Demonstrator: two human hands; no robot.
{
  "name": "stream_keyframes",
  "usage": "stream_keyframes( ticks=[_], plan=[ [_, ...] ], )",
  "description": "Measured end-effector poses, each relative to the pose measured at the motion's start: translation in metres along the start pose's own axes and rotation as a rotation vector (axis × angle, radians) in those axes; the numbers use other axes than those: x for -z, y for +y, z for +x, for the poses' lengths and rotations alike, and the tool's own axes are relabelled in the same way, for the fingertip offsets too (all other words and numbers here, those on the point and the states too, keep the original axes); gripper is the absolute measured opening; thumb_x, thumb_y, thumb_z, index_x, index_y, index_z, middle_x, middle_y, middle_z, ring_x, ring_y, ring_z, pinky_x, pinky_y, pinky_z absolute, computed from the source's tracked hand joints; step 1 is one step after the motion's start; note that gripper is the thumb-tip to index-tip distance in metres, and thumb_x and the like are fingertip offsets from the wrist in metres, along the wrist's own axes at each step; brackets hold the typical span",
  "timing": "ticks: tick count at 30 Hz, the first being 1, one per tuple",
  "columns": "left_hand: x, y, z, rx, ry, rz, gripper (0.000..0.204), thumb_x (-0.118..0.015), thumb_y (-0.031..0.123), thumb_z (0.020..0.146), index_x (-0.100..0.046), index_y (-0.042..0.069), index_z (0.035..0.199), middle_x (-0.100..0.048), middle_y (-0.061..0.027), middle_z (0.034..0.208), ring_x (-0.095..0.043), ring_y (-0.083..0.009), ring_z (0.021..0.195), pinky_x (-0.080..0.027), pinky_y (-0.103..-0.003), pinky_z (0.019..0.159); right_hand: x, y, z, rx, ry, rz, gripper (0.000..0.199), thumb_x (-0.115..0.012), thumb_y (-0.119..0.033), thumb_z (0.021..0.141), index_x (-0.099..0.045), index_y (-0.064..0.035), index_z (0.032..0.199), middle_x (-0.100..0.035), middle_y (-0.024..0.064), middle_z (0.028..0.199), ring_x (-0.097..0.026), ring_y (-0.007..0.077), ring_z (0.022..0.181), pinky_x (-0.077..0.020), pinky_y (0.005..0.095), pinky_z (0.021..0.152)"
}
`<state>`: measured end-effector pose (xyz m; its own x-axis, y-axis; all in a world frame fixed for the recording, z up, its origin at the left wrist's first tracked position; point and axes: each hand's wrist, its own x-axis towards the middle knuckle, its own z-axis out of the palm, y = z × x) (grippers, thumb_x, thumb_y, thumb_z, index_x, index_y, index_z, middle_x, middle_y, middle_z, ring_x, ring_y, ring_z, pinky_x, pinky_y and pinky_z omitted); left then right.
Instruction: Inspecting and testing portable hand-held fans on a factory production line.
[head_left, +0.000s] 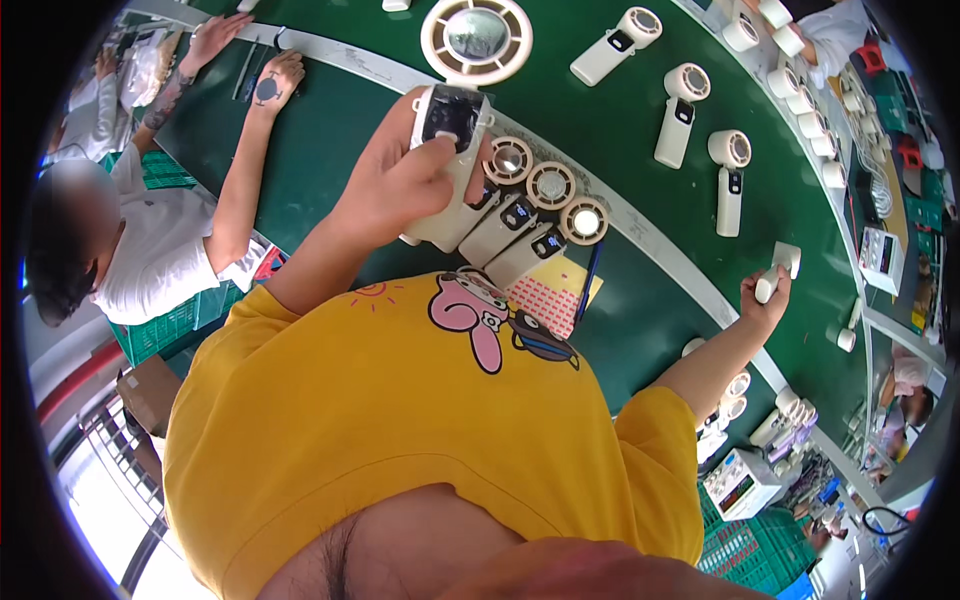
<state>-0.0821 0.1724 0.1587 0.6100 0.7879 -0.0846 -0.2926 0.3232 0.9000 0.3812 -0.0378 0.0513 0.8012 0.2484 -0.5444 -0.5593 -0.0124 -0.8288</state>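
My left hand (405, 185) is closed round the white handle of a handheld fan (476, 38), raised close to the camera. Its round grille points away from me, and the thumb presses on the front by the dark display panel. Below and right of that hand, several similar handheld fans (512, 225) lie side by side at the table edge, small displays lit. Out to the right, my right hand (766, 298) grips another white handheld fan (787, 260) over the green belt. The fingers partly cover it, and its front is not visible.
Handheld fans (675, 130) lie spaced along the green belt (620, 140), beyond a pale rail (660, 240). A yellow sheet with red marks (560, 290) and a blue pen (590, 280) lie before me. A co-worker's forearm (245, 170) rests at left. A white instrument box (742, 484) stands lower right.
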Motion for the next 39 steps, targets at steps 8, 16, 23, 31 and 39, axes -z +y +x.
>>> stream_keyframes(
  ticks=[8, 16, 23, 31, 39],
  plan=[
    [0.050, 0.009, -0.018, -0.176, 0.086, -0.079, 0.048, -0.034, 0.003, 0.069, -0.035, -0.004, 0.116, -0.053, -0.0185, 0.093, -0.051, -0.0217, 0.064, -0.041, -0.026, 0.058, -0.039, 0.028, -0.152, 0.313, -0.150, 0.199, 0.029, -0.062, -0.010, 0.072, -0.049, 0.0016, 0.095, -0.054, 0.0074, 0.072, -0.050, 0.0143, 0.061, -0.0402, 0.0227, 0.056],
    [0.078, 0.027, -0.039, -0.276, 0.092, 0.013, 0.046, -0.035, -0.003, 0.068, -0.037, -0.002, 0.114, -0.053, -0.0181, 0.091, -0.052, -0.0216, 0.063, -0.043, -0.027, 0.060, -0.090, 0.064, -0.189, 0.345, -0.214, 0.205, 0.034, -0.060, -0.010, 0.074, -0.047, 0.0040, 0.101, -0.056, 0.0101, 0.080, -0.052, 0.0158, 0.068, -0.0416, 0.0220, 0.062],
    [0.085, 0.027, -0.049, -0.247, 0.126, 0.080, 0.040, -0.035, -0.002, 0.070, -0.036, -0.001, 0.110, -0.053, -0.0163, 0.090, -0.053, -0.0203, 0.065, -0.044, -0.026, 0.060, -0.138, 0.107, -0.223, 0.207, -0.316, 0.159, 0.030, -0.052, -0.017, 0.082, -0.046, 0.0034, 0.103, -0.056, 0.0115, 0.081, -0.052, 0.0162, 0.067, -0.0418, 0.0225, 0.061],
    [0.133, -0.039, -0.025, -0.045, 0.211, 0.008, 0.042, -0.035, 0.002, 0.071, -0.036, 0.001, 0.113, -0.053, -0.0158, 0.092, -0.053, -0.0199, 0.066, -0.043, -0.027, 0.061, -0.154, 0.151, -0.224, 0.318, -0.331, -0.007, 0.030, -0.042, -0.024, 0.088, -0.046, 0.0013, 0.103, -0.057, 0.0129, 0.079, -0.052, 0.0160, 0.064, -0.0426, 0.0236, 0.060],
    [0.182, -0.087, -0.009, -0.084, 0.121, -0.074, 0.033, -0.039, -0.001, 0.074, -0.039, 0.000, 0.106, -0.053, -0.0141, 0.089, -0.054, -0.0194, 0.068, -0.044, -0.028, 0.061, -0.148, 0.172, -0.211, 0.660, -0.182, 0.162, 0.026, -0.040, -0.022, 0.086, -0.048, -0.0001, 0.098, -0.057, 0.0128, 0.077, -0.053, 0.0164, 0.062, -0.0424, 0.0244, 0.058]
  ],
)
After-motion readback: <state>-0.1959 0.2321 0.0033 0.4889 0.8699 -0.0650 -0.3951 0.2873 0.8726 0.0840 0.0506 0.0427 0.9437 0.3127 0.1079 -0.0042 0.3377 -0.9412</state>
